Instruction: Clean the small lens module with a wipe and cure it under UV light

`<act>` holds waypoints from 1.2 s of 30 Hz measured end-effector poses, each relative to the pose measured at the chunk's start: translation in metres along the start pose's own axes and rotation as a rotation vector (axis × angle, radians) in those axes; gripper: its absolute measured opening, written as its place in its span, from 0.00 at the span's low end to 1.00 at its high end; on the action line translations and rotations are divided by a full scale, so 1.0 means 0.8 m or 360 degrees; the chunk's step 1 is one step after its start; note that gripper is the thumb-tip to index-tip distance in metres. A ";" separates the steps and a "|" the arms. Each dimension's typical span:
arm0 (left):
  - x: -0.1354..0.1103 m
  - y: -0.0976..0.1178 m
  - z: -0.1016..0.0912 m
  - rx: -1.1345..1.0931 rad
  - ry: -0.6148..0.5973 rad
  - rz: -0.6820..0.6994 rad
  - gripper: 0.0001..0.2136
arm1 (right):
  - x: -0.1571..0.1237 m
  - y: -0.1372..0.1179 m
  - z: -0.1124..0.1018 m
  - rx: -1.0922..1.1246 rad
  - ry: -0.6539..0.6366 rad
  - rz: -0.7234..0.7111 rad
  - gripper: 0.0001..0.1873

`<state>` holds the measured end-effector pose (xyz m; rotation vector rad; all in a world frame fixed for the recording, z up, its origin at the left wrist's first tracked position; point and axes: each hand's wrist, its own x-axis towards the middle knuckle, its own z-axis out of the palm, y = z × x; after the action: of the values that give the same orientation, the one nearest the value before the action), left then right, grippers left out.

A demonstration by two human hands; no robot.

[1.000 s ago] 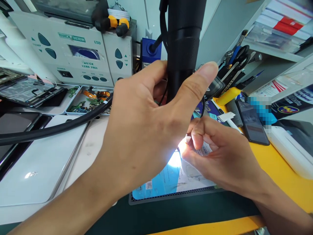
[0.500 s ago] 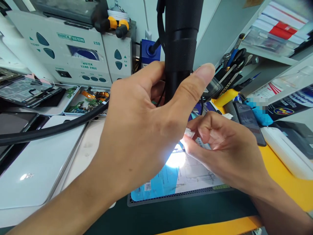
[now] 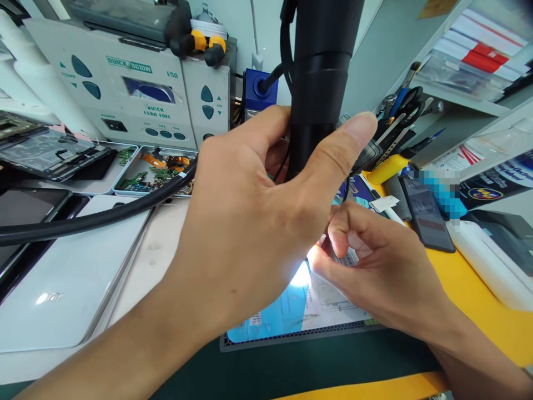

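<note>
My left hand is gripping the black cylindrical barrel; my right hand is pinching a tiny white piece above the blue-and-white sheet. Handling seems underway, unfinished.

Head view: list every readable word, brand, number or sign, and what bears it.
On the grey box-shaped control unit:
"QUICK 861DW" (D unsure)
"ESD"
"QUICK LEAD FREE"
"TEMP", with up/down triangles
"AIR", likewise
"POWER"
"CH1"
"CH2"
"CH3"
Too small or blurred: print on the glossy white rectangular slab, dark-blue label and blue-and-white sheet.
</note>
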<state>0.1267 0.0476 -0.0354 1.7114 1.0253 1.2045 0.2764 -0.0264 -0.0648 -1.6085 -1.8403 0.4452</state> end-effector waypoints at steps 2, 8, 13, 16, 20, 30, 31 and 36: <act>0.001 0.000 0.000 -0.0008 0.0014 0.0008 0.14 | 0.001 -0.001 0.001 -0.0002 0.0007 -0.0029 0.16; -0.002 0.000 0.000 -0.0012 0.0006 0.0041 0.15 | 0.000 -0.003 -0.001 -0.0066 -0.0021 -0.0062 0.16; 0.000 -0.001 0.000 0.0011 0.0005 0.0035 0.15 | 0.000 -0.001 -0.003 -0.0120 -0.0010 -0.0082 0.16; -0.001 -0.001 -0.001 0.0020 0.0006 0.0035 0.15 | 0.000 0.000 -0.002 -0.0085 -0.0010 -0.0087 0.16; -0.003 0.000 -0.002 -0.0002 -0.0032 0.0039 0.15 | 0.001 0.000 -0.001 -0.0055 -0.0012 -0.0120 0.16; -0.001 0.001 -0.001 0.0025 -0.0004 0.0018 0.14 | 0.001 -0.002 -0.005 -0.0150 -0.0049 -0.0122 0.16; -0.001 0.001 -0.001 0.0014 0.0004 0.0023 0.14 | 0.001 -0.002 -0.005 -0.0153 -0.0038 -0.0127 0.16; -0.003 0.002 -0.004 0.0000 -0.0042 0.0052 0.16 | 0.002 -0.001 -0.003 -0.0172 -0.0003 -0.0148 0.16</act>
<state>0.1233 0.0450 -0.0338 1.7458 0.9855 1.1993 0.2768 -0.0254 -0.0622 -1.5847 -1.9611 0.3112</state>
